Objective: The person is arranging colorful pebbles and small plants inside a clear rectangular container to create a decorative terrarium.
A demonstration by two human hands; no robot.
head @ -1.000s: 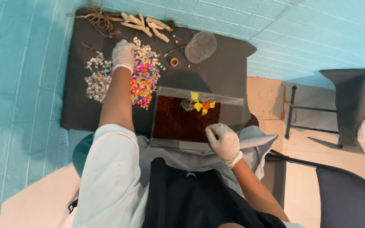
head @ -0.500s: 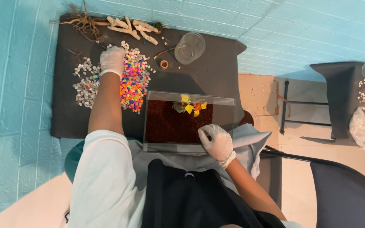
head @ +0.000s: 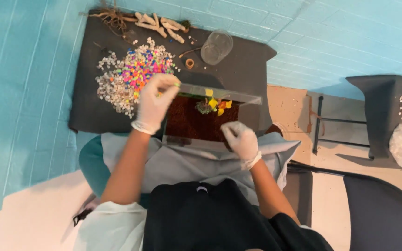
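Glass tank (head: 212, 122): left hand (head: 154, 102) has come from pebbles (head: 136, 74).

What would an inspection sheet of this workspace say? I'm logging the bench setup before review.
Surface: dark mat on a low table against a turquoise brick wall.
Job's things: glass tank with brown substrate and a small yellow-orange plant; neon pebbles beside white pebbles.
Clutter: driftwood pieces, roots, clear jar, small ring.
Grippers: left hand, gloved, fingers pinched over the tank's far left corner; whether it holds a pebble is unclear. Right hand, gloved, on the near rim.
Cables: nothing seen.
Surroundings: second dark mat with pebbles at right; dark chair.
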